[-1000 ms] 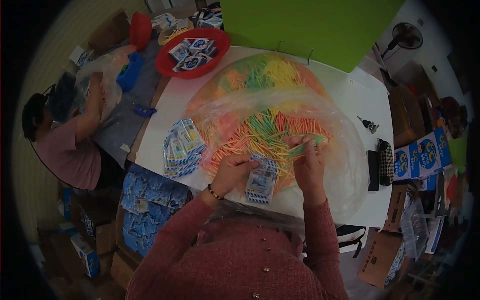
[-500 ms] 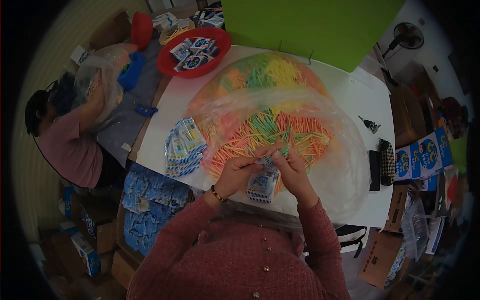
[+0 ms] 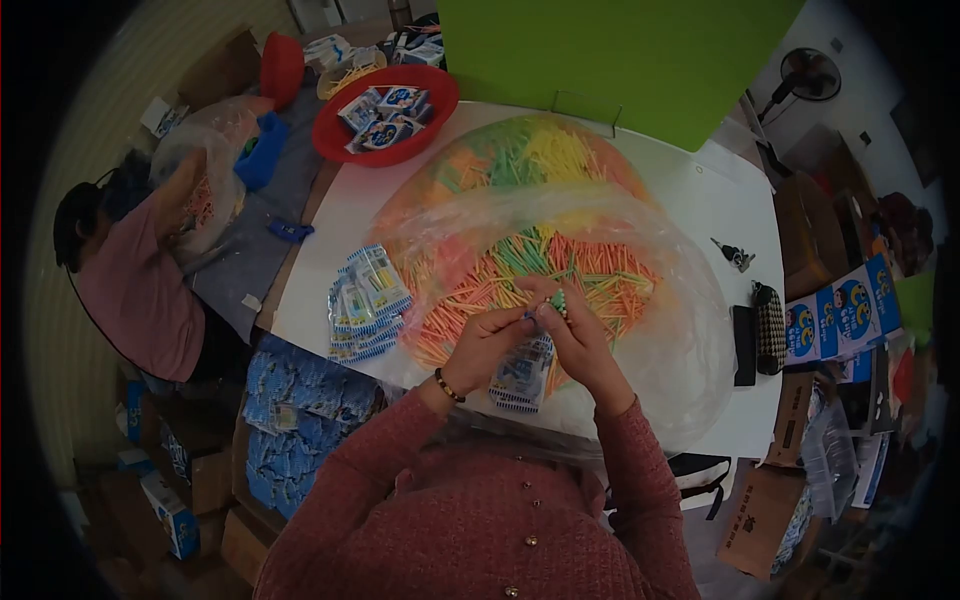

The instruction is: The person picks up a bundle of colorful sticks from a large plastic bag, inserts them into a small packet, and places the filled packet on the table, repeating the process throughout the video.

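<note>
A clear plastic bag [image 3: 680, 300] of thin coloured sticks [image 3: 480, 290] lies open in front of me. Over its near edge my right hand [image 3: 580, 345] is closed on a small bundle of green sticks [image 3: 557, 301], their ends showing above the fingers. My left hand [image 3: 485, 345] is pinched against it, at the top of a blue and white packet; the fingers hide exactly what it grips. Below the hands is a blue and white packet [image 3: 520, 380]. A pile of similar packets [image 3: 365, 305] rests left of the bag.
On the white table [image 3: 320, 240] are a red basin [image 3: 440, 95] of packets, keys [image 3: 735, 254] and a checkered pouch [image 3: 768, 330]. Blue packets fill a box [image 3: 290, 430] at lower left. A person [image 3: 140, 280] works at the left. A green panel [image 3: 610, 60] stands behind.
My hands have shifted slightly, and the green stick ends now show more clearly above the right fingers. The other person's arm has moved a little at the plastic bag.
</note>
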A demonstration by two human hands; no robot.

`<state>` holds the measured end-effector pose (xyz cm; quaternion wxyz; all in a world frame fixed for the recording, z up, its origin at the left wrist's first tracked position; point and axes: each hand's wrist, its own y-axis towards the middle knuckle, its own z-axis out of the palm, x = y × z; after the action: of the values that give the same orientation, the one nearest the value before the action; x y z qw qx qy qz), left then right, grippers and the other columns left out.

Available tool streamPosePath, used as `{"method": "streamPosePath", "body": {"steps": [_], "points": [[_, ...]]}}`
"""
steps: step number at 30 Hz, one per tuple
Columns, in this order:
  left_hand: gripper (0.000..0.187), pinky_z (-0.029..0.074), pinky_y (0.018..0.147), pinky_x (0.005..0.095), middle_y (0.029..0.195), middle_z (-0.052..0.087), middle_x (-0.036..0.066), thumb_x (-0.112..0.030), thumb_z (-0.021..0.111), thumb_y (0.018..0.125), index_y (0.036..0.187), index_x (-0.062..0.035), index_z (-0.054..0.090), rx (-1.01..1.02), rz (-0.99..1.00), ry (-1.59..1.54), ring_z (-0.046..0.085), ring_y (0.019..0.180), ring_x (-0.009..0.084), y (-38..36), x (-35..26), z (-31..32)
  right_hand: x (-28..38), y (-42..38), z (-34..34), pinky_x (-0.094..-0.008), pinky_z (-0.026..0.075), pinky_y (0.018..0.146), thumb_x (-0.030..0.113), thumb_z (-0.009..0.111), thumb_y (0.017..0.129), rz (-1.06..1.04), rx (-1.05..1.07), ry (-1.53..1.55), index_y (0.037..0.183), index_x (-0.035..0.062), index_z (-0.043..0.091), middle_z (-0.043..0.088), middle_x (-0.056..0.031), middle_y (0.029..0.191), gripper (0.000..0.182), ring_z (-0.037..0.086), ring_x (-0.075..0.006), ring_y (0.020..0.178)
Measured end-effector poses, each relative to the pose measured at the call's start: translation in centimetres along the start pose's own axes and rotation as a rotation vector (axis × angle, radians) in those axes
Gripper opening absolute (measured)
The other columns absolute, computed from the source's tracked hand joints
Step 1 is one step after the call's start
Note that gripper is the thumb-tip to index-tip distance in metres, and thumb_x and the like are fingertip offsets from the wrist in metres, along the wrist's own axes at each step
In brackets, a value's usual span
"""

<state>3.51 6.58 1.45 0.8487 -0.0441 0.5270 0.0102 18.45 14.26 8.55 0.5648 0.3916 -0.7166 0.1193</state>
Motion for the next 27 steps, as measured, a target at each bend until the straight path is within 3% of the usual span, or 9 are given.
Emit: {"method": "streamPosePath", "body": {"steps": [4,7,10,13,15,18,22,24,27], "points": [[0.029,0.048,0.088,0.0239,0.112,0.065,0.002,-0.008,0.054,0.098,0.126,-0.0004,0.059,0.015,0.018,-0.085,0.059,0.100,0.0079,1.3,-0.3,0.2,-0.7,0.7,-1.0,-0.0440,0.033,0.108,0.013,0.058,0.092,-0.056,0.008,-0.062,0.128,0.0063,0.050,0.057,-0.0104,0.127,0.038,0.049,-0.0291,0.123],[0.031,0.048,0.090,0.0247,0.118,0.062,0.002,-0.010,0.053,0.099,0.129,-0.0015,0.056,0.063,0.097,-0.025,0.058,0.105,0.0089,2.8,-0.4,-0.6,0.6,1.2,-2.1,-0.0375,0.035,0.106,0.010,0.064,0.088,-0.086,-0.066,-0.171,0.119,0.0039,0.051,0.052,-0.0111,0.134,0.035,0.049,-0.0238,0.123],[0.030,0.047,0.093,0.0262,0.124,0.058,0.003,-0.010,0.053,0.099,0.128,-0.0021,0.056,0.116,0.160,-0.014,0.056,0.110,0.0101,3.6,-1.7,0.0,0.0,1.4,-3.5,-0.0379,0.039,0.099,0.007,0.070,0.082,-0.126,-0.188,-0.198,0.114,0.0034,0.056,0.060,-0.0108,0.121,0.036,0.055,-0.0245,0.111],[0.033,0.045,0.096,0.0274,0.130,0.054,0.004,-0.007,0.056,0.097,0.129,-0.0034,0.056,0.156,0.140,-0.082,0.054,0.115,0.0115,4.0,-1.5,-0.3,-2.4,0.7,-3.8,-0.0376,0.042,0.092,0.005,0.072,0.079,-0.124,-0.197,-0.498,0.105,0.0029,0.061,0.065,-0.0094,0.101,0.027,0.059,-0.0253,0.097],[0.036,0.044,0.098,0.0278,0.135,0.051,0.003,-0.005,0.061,0.093,0.129,-0.0049,0.057,0.132,0.159,0.134,0.052,0.118,0.0129,3.7,-1.6,-0.2,-2.9,0.3,-2.8,-0.0361,0.044,0.083,0.003,0.072,0.079,-0.187,-0.374,-0.511,0.096,0.0033,0.065,0.065,-0.0079,0.088,0.018,0.060,-0.0251,0.087],[0.041,0.045,0.097,0.0278,0.135,0.051,0.003,-0.003,0.065,0.089,0.128,-0.0059,0.057,0.091,0.129,0.158,0.052,0.119,0.0136,3.2,-1.8,-0.1,-4.5,-0.4,-1.7,-0.0349,0.047,0.077,0.004,0.071,0.080,-0.151,-0.395,-0.376,0.097,0.0040,0.065,0.065,-0.0085,0.091,0.017,0.061,-0.0239,0.084],[0.045,0.046,0.095,0.0284,0.131,0.054,0.005,-0.002,0.067,0.086,0.129,-0.0053,0.056,0.067,0.104,0.373,0.053,0.118,0.0145,3.3,-1.3,-1.8,-3.9,0.0,-1.9,-0.0360,0.046,0.074,0.009,0.071,0.082,-0.082,-0.272,-0.205,0.097,0.0069,0.065,0.064,-0.0090,0.088,0.016,0.060,-0.0270,0.083],[0.047,0.047,0.091,0.0283,0.125,0.058,0.007,0.000,0.067,0.085,0.130,-0.0034,0.054,-0.043,0.379,0.798,0.055,0.114,0.0151,3.1,-2.6,-1.8,-4.5,0.4,-3.0,-0.0384,0.048,0.074,0.008,0.071,0.079,0.044,-0.226,-0.328,0.099,0.0071,0.066,0.064,-0.0093,0.089,0.020,0.061,-0.0286,0.086],[0.040,0.048,0.090,0.0276,0.122,0.060,0.006,0.000,0.066,0.087,0.126,-0.0024,0.056,-0.087,0.246,0.479,0.058,0.110,0.0134,2.9,-2.3,-2.8,-5.6,0.3,-3.3,-0.0391,0.050,0.070,0.005,0.071,0.075,-0.084,-0.094,-0.690,0.095,0.0038,0.065,0.063,-0.0107,0.088,0.022,0.062,-0.0300,0.080]]}}
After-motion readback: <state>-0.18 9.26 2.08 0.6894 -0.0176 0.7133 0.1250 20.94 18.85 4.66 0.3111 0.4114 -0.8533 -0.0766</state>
